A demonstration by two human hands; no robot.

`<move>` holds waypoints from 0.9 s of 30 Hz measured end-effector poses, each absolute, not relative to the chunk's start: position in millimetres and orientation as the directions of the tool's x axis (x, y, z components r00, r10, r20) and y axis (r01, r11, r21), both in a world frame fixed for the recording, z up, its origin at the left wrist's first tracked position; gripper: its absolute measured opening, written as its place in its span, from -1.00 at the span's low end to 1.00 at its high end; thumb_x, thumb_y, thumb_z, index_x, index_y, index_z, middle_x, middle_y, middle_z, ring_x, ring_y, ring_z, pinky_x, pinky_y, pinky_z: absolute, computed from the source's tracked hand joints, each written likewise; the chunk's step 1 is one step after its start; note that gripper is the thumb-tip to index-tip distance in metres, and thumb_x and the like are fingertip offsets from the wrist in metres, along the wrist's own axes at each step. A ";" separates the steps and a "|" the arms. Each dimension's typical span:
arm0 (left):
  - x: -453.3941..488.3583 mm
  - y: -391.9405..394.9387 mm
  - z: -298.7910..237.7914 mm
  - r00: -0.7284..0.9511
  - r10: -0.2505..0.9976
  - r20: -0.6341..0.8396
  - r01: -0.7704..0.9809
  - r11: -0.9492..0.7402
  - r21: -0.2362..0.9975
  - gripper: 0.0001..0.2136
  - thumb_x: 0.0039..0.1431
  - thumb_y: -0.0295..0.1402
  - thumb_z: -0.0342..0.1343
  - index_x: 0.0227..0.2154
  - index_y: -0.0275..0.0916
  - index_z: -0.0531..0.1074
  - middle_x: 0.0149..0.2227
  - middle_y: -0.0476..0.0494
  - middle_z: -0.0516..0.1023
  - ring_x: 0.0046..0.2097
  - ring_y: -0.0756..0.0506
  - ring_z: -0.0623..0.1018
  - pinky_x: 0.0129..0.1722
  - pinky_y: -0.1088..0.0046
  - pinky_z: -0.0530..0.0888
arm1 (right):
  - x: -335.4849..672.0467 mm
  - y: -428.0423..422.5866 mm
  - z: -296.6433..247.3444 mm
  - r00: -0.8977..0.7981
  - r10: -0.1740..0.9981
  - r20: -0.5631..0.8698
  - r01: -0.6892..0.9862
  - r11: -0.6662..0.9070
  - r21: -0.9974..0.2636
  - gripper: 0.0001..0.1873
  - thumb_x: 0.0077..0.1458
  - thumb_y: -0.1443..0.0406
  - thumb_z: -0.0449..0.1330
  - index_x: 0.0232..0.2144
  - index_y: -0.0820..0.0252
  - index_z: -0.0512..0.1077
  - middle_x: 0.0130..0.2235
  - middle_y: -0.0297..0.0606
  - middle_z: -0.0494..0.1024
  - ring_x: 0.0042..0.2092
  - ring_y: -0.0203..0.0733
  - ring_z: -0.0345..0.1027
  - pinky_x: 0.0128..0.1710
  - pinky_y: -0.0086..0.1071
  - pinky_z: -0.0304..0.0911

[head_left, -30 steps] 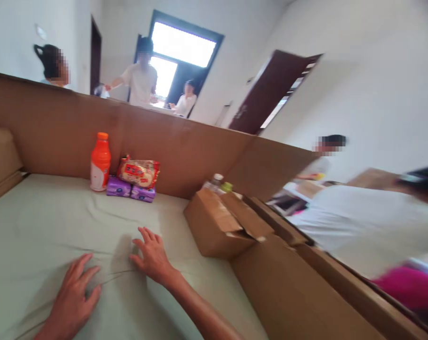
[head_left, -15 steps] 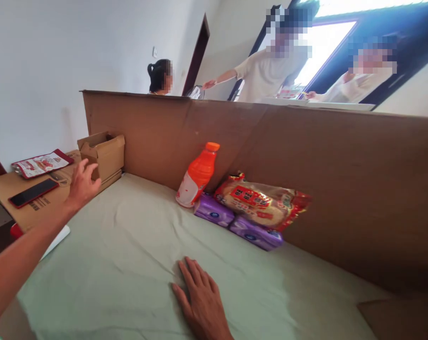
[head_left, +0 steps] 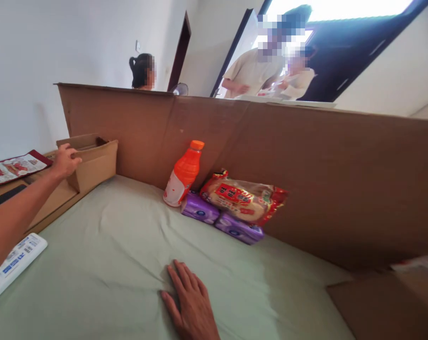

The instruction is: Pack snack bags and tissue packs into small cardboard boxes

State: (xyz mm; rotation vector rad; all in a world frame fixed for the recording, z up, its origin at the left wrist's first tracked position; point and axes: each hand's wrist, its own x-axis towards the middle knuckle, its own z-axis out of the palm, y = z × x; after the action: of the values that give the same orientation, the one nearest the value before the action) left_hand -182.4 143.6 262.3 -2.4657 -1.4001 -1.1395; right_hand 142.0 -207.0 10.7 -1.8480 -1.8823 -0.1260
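Observation:
My left hand (head_left: 65,160) reaches out to the left and closes on the near rim of a small open cardboard box (head_left: 93,163). Flat on the pale green cloth (head_left: 111,245) at the bottom centre lies my right hand (head_left: 191,302), fingers stretched out and holding nothing. Beyond it, against the tall cardboard wall (head_left: 323,179), an orange drink bottle (head_left: 183,174) leans. Beside the bottle a red noodle packet (head_left: 244,198) rests on two purple packs (head_left: 201,210).
A white flat pack (head_left: 17,264) lies under my left forearm. A red printed packet (head_left: 12,167) and a dark phone (head_left: 1,197) lie on flattened cardboard at the far left. Another cardboard box (head_left: 387,302) sits at the lower right. Three people stand behind the wall.
My view swung left from the right-hand boxes. My left hand left the cloth, reached left and closed on the small box's rim. My right hand stayed flat.

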 end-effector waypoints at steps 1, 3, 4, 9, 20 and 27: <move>-182.2 127.5 257.4 0.280 0.727 0.627 0.763 -0.565 0.314 -0.67 0.34 -0.21 0.15 0.06 -0.27 0.44 0.17 -0.22 0.44 0.13 -0.28 0.49 0.11 0.01 0.48 | 141.9 -205.8 10.8 0.079 0.914 0.398 0.937 0.068 -0.342 -0.48 0.29 0.05 0.09 0.21 0.08 0.42 0.31 -0.06 0.35 0.29 0.18 0.26 0.21 0.12 0.23; -178.4 86.7 244.0 0.288 0.752 0.593 0.720 -0.578 0.384 -0.71 0.32 -0.17 0.15 -0.05 -0.25 0.50 0.25 -0.29 0.37 0.19 -0.29 0.46 0.13 0.00 0.48 | 144.2 -202.6 12.1 0.195 0.899 0.391 0.855 0.039 -0.517 -0.45 0.26 0.00 0.09 0.18 0.11 0.44 0.32 -0.02 0.34 0.30 0.19 0.25 0.22 0.15 0.21; -174.7 63.0 236.2 0.317 0.756 0.573 0.686 -0.600 0.412 -0.71 0.31 -0.12 0.13 -0.15 -0.25 0.53 0.30 -0.34 0.31 0.21 -0.31 0.46 0.12 0.05 0.52 | 146.9 -201.1 14.0 0.273 0.882 0.383 0.789 0.022 -0.613 -0.41 0.24 -0.03 0.09 0.17 0.15 0.44 0.31 0.01 0.34 0.31 0.20 0.23 0.23 0.16 0.19; -145.1 -61.7 205.0 0.495 0.728 0.474 0.471 -0.683 0.558 -0.65 0.28 0.00 0.06 -0.31 -0.16 0.56 0.34 -0.26 0.28 0.33 -0.37 0.35 0.15 0.07 0.52 | 170.1 -214.9 47.7 0.525 0.831 0.182 0.302 0.018 -0.953 -0.20 0.05 -0.13 0.20 0.21 0.20 0.37 0.26 0.09 0.39 0.28 0.23 0.27 0.19 0.11 0.27; -110.7 -162.3 142.6 0.533 0.728 0.431 0.139 -0.578 0.804 -0.41 0.23 -0.11 0.21 0.29 0.12 0.18 0.46 -0.23 -0.02 0.39 -0.44 0.21 0.28 -0.23 0.27 | 189.7 -312.7 129.4 0.356 0.931 0.081 0.148 0.030 -0.989 -0.52 0.21 0.03 0.17 0.09 0.10 0.47 0.08 -0.10 0.59 0.03 0.02 0.51 0.00 -0.16 0.44; -115.6 -131.7 134.1 0.564 0.735 0.377 0.145 -0.538 0.831 -0.06 0.04 0.34 0.04 0.42 0.13 -0.10 0.47 -0.35 -0.02 0.33 -0.64 0.24 0.17 -0.40 0.32 | 266.5 -264.1 154.4 0.381 0.844 0.377 0.841 -0.148 -0.520 -0.56 0.18 0.29 0.01 0.04 0.20 0.50 0.06 -0.06 0.60 0.01 -0.04 0.53 -0.09 -0.17 0.48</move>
State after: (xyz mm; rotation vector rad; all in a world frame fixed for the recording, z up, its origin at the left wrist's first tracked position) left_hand -115.6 -131.7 134.1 -3.4013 -1.1921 -1.6125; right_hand 266.5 -264.1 154.4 -1.9699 -1.4467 0.0059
